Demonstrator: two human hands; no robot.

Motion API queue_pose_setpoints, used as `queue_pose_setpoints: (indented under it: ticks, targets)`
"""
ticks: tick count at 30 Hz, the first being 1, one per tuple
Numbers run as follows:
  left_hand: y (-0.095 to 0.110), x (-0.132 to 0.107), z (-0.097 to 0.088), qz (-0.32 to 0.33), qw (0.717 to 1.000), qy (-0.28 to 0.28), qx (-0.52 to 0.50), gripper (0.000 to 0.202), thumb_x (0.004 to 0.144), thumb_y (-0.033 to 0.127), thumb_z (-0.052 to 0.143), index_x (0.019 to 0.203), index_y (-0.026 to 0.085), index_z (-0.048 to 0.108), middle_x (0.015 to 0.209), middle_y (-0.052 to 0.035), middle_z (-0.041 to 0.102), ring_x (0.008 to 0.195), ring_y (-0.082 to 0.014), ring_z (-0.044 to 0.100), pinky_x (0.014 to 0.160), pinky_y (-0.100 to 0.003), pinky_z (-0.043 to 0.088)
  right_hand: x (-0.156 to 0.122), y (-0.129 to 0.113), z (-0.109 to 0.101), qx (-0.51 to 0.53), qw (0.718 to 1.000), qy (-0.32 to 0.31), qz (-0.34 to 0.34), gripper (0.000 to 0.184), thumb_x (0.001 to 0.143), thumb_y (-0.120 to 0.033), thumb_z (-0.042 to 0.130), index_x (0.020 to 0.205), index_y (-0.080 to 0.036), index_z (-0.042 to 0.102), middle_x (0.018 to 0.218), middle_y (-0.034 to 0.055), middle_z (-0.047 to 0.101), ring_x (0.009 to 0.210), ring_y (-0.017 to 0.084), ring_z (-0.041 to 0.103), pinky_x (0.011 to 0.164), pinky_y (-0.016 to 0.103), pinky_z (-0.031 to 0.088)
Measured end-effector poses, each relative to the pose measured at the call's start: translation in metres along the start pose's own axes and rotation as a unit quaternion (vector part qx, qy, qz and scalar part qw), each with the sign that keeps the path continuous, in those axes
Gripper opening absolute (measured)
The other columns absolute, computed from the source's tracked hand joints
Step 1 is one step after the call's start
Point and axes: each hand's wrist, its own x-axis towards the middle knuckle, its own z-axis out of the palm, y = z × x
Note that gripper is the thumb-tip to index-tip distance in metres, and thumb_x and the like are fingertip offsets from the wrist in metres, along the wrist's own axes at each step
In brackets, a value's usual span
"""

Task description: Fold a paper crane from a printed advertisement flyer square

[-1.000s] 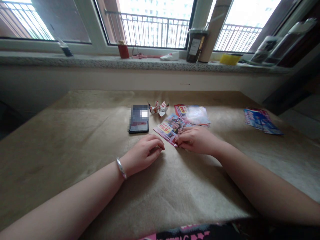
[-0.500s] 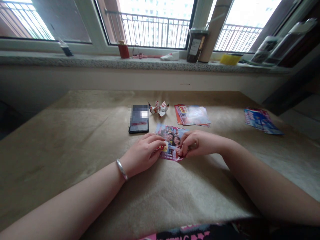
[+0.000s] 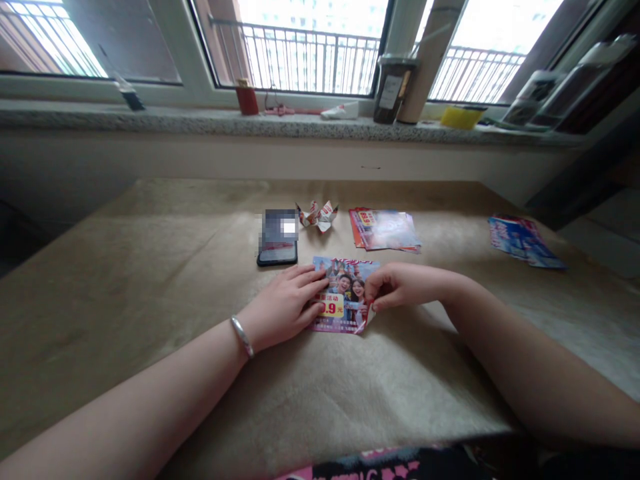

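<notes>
A colourful printed flyer (image 3: 343, 295) lies flat on the tan table cover (image 3: 150, 280) in front of me. My left hand (image 3: 285, 307), with a silver bangle on its wrist, rests with fingers stretched flat on the flyer's left edge. My right hand (image 3: 400, 287) pinches the flyer's lower right corner, which is lifted slightly off the cover. A dark phone (image 3: 278, 239) lies just beyond my left hand.
A small folded paper figure (image 3: 317, 216) sits behind the flyer. A stack of flyers (image 3: 384, 231) lies beyond my right hand; more flyers (image 3: 523, 241) lie far right. The stone windowsill (image 3: 200, 121) holds a red cup (image 3: 247, 100), a jar (image 3: 393, 90) and a yellow bowl (image 3: 461, 117).
The flyer was pulled from beside the stack toward me and turned square. My left hand moved onto its left edge and flattened; my right hand shifted to pinch the lower right corner.
</notes>
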Motion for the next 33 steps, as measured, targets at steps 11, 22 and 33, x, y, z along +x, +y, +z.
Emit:
queue_pose_setpoints:
  ticks: [11, 22, 33]
  targets:
    - [0.005, 0.0, 0.0, -0.013, 1.0, -0.016, -0.004, 0.046, 0.089, 0.037, 0.046, 0.131, 0.018, 0.049, 0.139, -0.0102, 0.045, 0.131, -0.0266, 0.037, 0.108, -0.045, 0.033, 0.014, -0.011, 0.012, -0.111, 0.984, 0.14, 0.01, 0.006, 0.079, -0.02, 0.06, 0.083, -0.018, 0.065, 0.078, 0.0009, 0.063, 0.07, 0.013, 0.055, 0.065, 0.024, 0.044]
    - [0.017, -0.001, -0.005, 0.023, 1.0, 0.007, -0.002, 0.04, 0.088, 0.034, 0.047, 0.125, 0.021, 0.055, 0.125, -0.0086, 0.056, 0.113, -0.025, 0.05, 0.1, -0.044, 0.04, 0.028, -0.007, 0.026, -0.206, 0.941, 0.26, -0.06, 0.007, 0.079, -0.019, 0.063, 0.081, -0.02, 0.07, 0.08, 0.0036, 0.062, 0.077, 0.015, 0.056, 0.072, 0.026, 0.043]
    - [0.018, 0.0, -0.005, 0.046, 0.999, 0.018, 0.0, 0.027, 0.088, 0.02, 0.045, 0.112, 0.016, 0.058, 0.11, -0.0069, 0.062, 0.101, -0.0225, 0.052, 0.091, -0.038, 0.047, 0.041, -0.005, 0.034, -0.202, 0.928, 0.308, -0.06, 0.009, 0.077, -0.019, 0.064, 0.083, -0.019, 0.071, 0.081, 0.0044, 0.064, 0.078, 0.015, 0.057, 0.075, 0.027, 0.042]
